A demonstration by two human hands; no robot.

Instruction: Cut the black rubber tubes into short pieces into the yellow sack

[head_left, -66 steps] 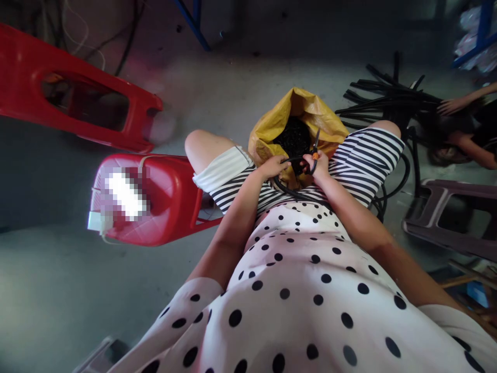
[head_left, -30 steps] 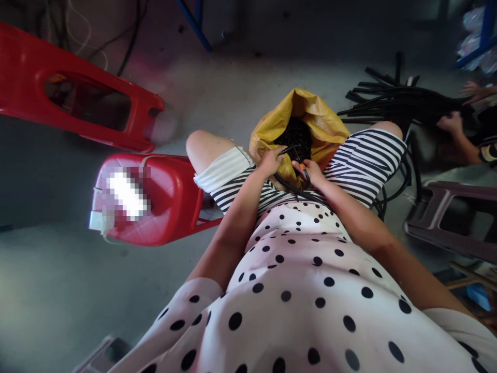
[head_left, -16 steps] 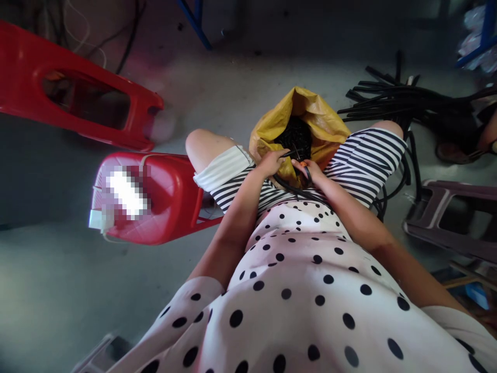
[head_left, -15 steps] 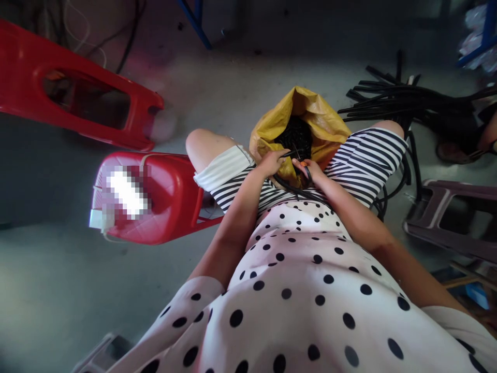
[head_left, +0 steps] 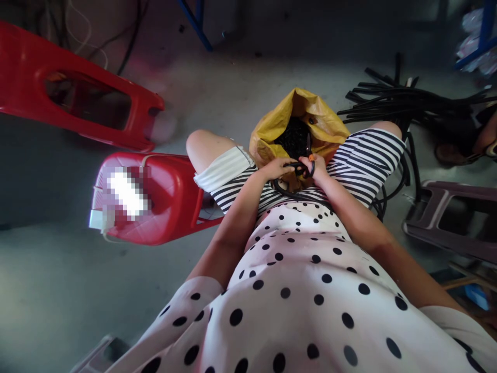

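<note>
My right hand (head_left: 317,170) is closed round scissors (head_left: 308,142) with orange and black handles, their blades pointing away over the sack. My left hand (head_left: 275,170) grips a black tube (head_left: 289,195), which loops back across my lap. The two hands almost meet, and black loops between them hide the exact contact. Just beyond them, between my knees, a yellow woven sack (head_left: 264,129) stands with its mouth wide. Many small black pieces (head_left: 290,135) lie inside it.
A red stool (head_left: 166,207) is at my left, with a blurred white item on its seat. Another red stool (head_left: 145,116) lies beyond it. A bundle of black tubes (head_left: 392,98) lies at the right near another person's foot. A brown stool (head_left: 430,207) stands closer.
The scissors have swung from pointing toward the tube at my left hand to pointing away over the sack. My left hand has shifted slightly right and nearer to my right hand.
</note>
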